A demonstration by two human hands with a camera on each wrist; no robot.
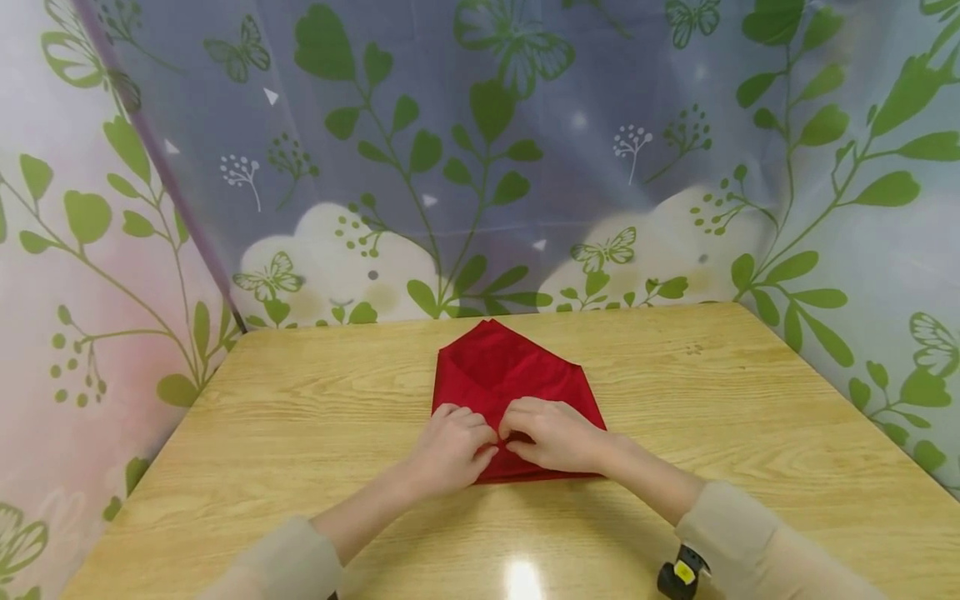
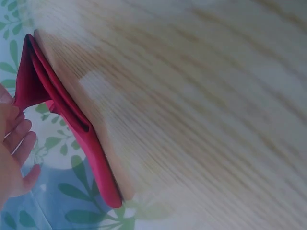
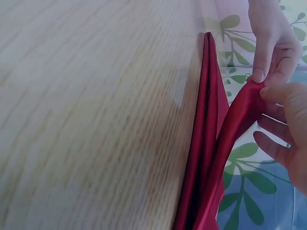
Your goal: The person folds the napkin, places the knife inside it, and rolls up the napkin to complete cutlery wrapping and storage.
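Observation:
On the table lies a folded red cloth (image 1: 517,358) with a pointed far end, its layers stacked along the near side. My left hand (image 1: 450,446) and right hand (image 1: 558,437) meet over its near half, fingertips almost touching. Seen from the right wrist, both hands pinch the lifted top layer of the cloth (image 3: 235,115) close together, the left hand (image 3: 271,43) above the right hand (image 3: 290,120). In the left wrist view the raised flap of the cloth (image 2: 81,129) stands up from the lower folds, with the left hand (image 2: 14,153) at its edge.
The pale wooden table (image 1: 322,392) spreads around the cloth on every side. Behind it and at both sides hang curtains (image 1: 405,50) printed with leaves and butterflies. A dark device with a yellow mark (image 1: 682,572) sits by the right sleeve.

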